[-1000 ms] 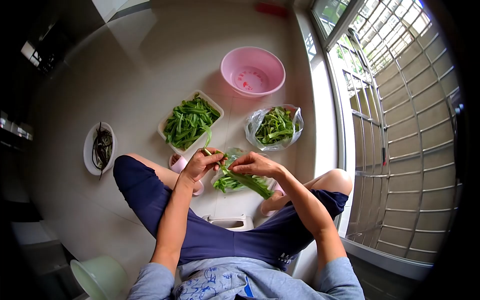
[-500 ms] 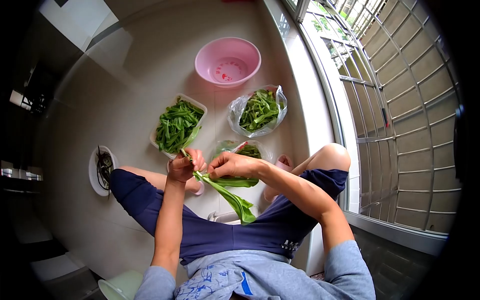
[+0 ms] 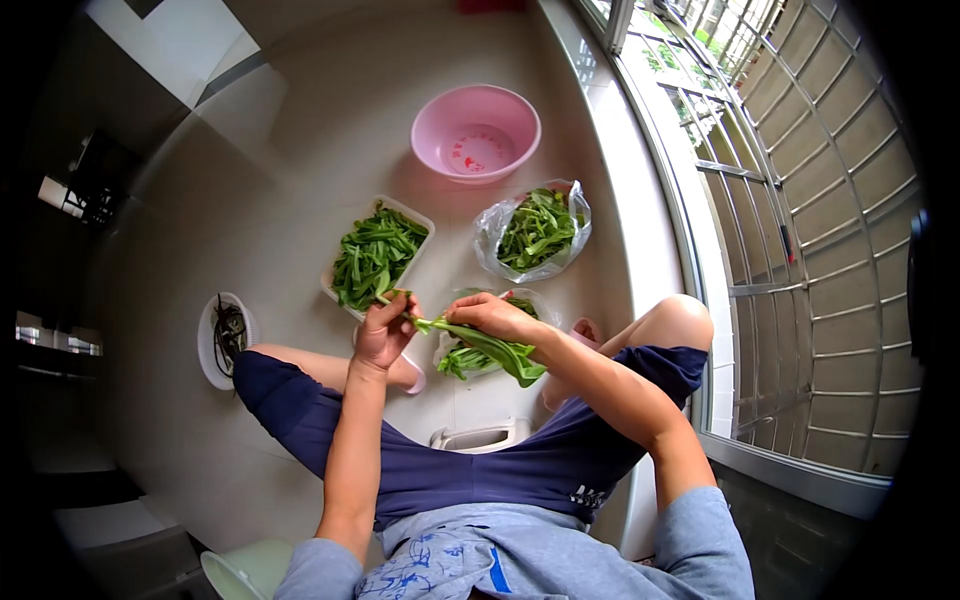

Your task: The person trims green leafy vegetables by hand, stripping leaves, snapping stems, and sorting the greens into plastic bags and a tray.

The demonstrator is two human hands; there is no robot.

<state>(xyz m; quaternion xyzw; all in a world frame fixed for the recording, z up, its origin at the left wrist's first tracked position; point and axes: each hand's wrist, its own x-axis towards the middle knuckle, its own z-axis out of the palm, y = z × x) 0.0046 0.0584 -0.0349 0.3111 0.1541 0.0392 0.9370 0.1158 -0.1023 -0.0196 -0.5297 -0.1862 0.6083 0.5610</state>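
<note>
My left hand [image 3: 388,330] is closed in a pinch on the stem end of a leafy green stalk [image 3: 505,353]. My right hand [image 3: 490,316] grips the same stalk farther along, and its broad leaves trail out below the fingers to the right. Just beyond my left hand, cut greens [image 3: 375,255] fill a white rectangular tray [image 3: 427,243]. Under and beyond my right hand lies a plastic bag with more greens [image 3: 462,362], partly hidden by the hand. Another clear plastic bag [image 3: 488,240] holding greens [image 3: 540,228] stands open farther out.
A pink basin [image 3: 475,135] sits on the tiled floor at the back. To the left is a white basket [image 3: 207,345] with dark, thin scraps. A pale green bucket [image 3: 245,572] stands at lower left. A window with metal bars [image 3: 800,230] runs along the right.
The stalk's leaves, which hung down toward my lap, are now higher and to the right. My right hand has moved a little away from my left. The whole view has shifted slightly.
</note>
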